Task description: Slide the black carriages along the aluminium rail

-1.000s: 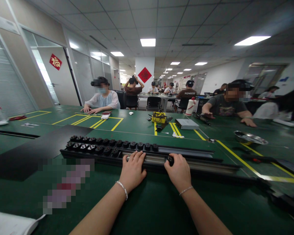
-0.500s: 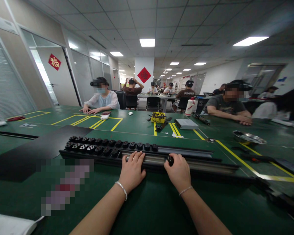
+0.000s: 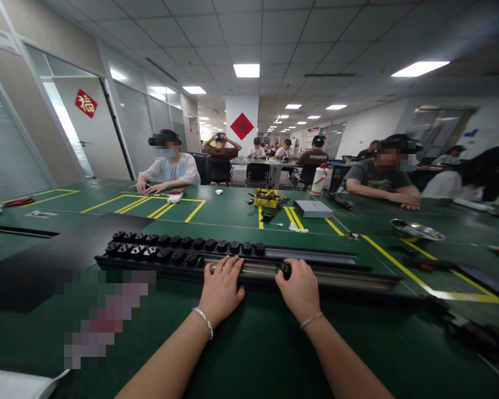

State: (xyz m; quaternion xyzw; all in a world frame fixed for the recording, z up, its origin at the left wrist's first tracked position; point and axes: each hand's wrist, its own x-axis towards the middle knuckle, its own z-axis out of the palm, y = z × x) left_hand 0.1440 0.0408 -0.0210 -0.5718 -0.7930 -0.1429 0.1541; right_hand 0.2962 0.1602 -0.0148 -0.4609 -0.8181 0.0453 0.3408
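Across the green table lies a long black power track (image 3: pixel 336 280) with a metal-lined channel. Several black sockets (image 3: pixel 177 256) sit side by side in its left part, a few with pale faces. My left hand (image 3: pixel 223 285) rests on the track just right of that group, fingers stretched out over the channel. Between the thumb and fingers of my right hand (image 3: pixel 298 291) is a single black socket (image 3: pixel 285 270), held at the track further right. My fingers hide part of it. Behind runs a second track (image 3: pixel 311 256) with its own row of sockets (image 3: pixel 210 244).
A black mat (image 3: pixel 29 271) lies at left, near a pixelated patch. Farther back are a yellow object with cables (image 3: pixel 266 197), a grey box (image 3: pixel 313 209), a white bottle (image 3: pixel 319 179) and a metal dish (image 3: pixel 418 229). Two people sit across the table.
The whole view has shifted slightly to the left. Both hands keep the same places on the track, and the right one still grips the socket.
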